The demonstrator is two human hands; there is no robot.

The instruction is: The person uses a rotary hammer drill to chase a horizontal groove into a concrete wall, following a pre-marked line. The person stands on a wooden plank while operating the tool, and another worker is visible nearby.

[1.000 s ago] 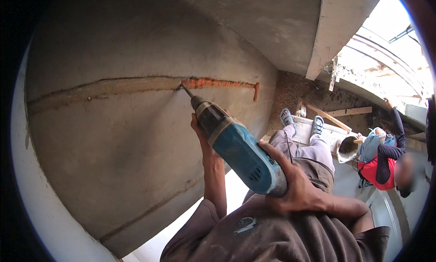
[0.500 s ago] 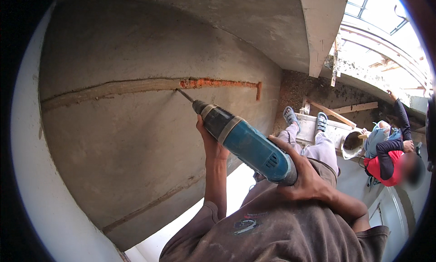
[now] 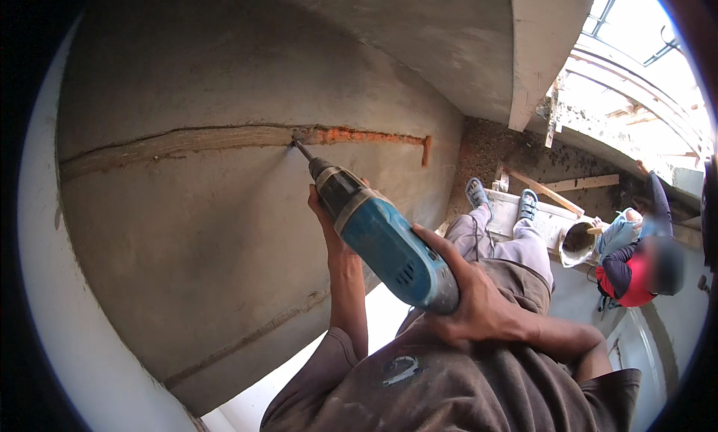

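A blue and black rotary hammer (image 3: pixel 396 245) points up and left at the plastered wall (image 3: pixel 209 222). Its steel bit (image 3: pixel 304 149) meets the wall at a long groove (image 3: pixel 202 141), right where plain grey turns into exposed orange brick (image 3: pixel 366 136). My left hand (image 3: pixel 333 224) is closed around the front of the tool from below, its fingers partly hidden behind the body. At the rear end, my right hand (image 3: pixel 471 293) grips the housing, thumb along the top side; the trigger is hidden.
My sandalled feet (image 3: pixel 526 205) are on a pale plank (image 3: pixel 508 207). Beside it stands a dirty bucket (image 3: pixel 577 245), with a co-worker in red and dark sleeves (image 3: pixel 636 275) close by. Loose timber strips (image 3: pixel 583 181) lie beyond. A concrete beam (image 3: pixel 550 50) hangs overhead.
The bit tip has moved from the groove's lower edge into the groove. The tool's rear and my right hand have shifted left. The co-worker's head has moved left and up.
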